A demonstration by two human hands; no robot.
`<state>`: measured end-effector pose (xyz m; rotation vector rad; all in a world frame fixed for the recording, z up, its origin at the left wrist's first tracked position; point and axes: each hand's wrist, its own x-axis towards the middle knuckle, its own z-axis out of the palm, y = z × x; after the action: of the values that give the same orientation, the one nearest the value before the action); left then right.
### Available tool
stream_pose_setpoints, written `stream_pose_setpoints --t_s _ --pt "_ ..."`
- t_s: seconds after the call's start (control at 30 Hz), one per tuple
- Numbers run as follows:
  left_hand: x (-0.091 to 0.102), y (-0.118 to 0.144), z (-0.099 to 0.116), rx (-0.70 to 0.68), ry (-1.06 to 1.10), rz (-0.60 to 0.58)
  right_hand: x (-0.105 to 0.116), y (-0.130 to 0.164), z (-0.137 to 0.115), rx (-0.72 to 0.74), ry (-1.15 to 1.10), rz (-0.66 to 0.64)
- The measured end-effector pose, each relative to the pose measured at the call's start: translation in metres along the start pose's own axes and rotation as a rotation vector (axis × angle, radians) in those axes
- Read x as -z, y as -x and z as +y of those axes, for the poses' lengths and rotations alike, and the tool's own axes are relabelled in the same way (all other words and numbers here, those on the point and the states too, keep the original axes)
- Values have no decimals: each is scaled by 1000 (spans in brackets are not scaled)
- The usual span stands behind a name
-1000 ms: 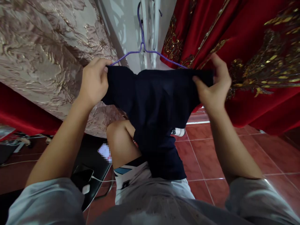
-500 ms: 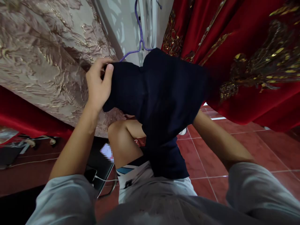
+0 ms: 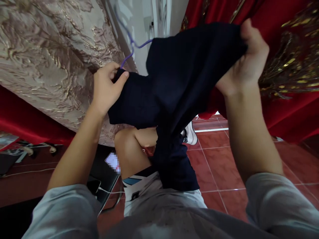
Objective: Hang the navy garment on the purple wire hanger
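L hand (image 3: 106,88) & R hand (image 3: 249,64) hold navy garment (image 3: 176,73) w/ hanger (image 3: 132,43).

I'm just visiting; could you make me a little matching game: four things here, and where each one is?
1. thin purple wire hanger
2. dark navy cloth garment
3. red gold-sequined fabric
4. pale, crinkled, gold-flecked fabric

A. picture's right side
B. held between the left hand and right hand
C. picture's left side
D. poking out above the garment

1-D, 2-B, 3-A, 4-C

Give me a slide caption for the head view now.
Left hand and right hand hold up a dark garment, a tilted purple hanger showing at its upper edge.
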<state>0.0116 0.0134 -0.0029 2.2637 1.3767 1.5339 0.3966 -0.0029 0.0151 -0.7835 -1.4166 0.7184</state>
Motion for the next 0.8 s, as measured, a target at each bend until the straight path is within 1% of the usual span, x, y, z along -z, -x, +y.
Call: stream_pose_setpoints --t_s 0.03,0.07,0.1,0.17,0.2,0.23,0.27,0.33,0.4,0.5,0.57,0.63,0.67,0.73,0.77,0.8 --pt "-2 -2 -3 -12 -26 3 -8 6 -5 -12 -64 -32" --pt "-3 -1 -6 -30 -43 4 -15 15 -8 -48 -139 -110" --pt "-3 1 -8 -46 -44 -5 -21 26 -9 -103 -203 -262" --pt "-1 11 -8 -55 35 -42 -30 46 -6 -203 -246 -648" --pt "1 17 -6 -60 85 -73 -34 55 0 -225 -202 -786" --pt "2 23 -1 -69 131 -114 -39 62 7 -215 -113 -850" --pt "3 28 7 -82 179 -154 -44 67 17 -172 13 -836" --pt "3 38 28 -115 277 -222 -59 74 37 -25 312 -682" --pt "-2 47 53 -136 372 -286 -79 81 56 152 541 -552" --pt "-17 57 86 -129 524 -376 -107 95 73 364 700 -415" --pt "-27 61 101 -117 649 -424 -117 105 78 456 731 -323" --pt "-35 62 104 -90 759 -453 -116 113 82 505 716 -270" --pt "-37 61 101 -67 797 -456 -110 116 83 517 704 -258" --pt "-37 60 87 18 860 -460 -88 119 84 506 724 -236" --pt "-35 61 76 93 895 -463 -73 120 84 479 765 -206" --pt "-32 63 64 197 936 -441 -57 119 83 433 823 -160"
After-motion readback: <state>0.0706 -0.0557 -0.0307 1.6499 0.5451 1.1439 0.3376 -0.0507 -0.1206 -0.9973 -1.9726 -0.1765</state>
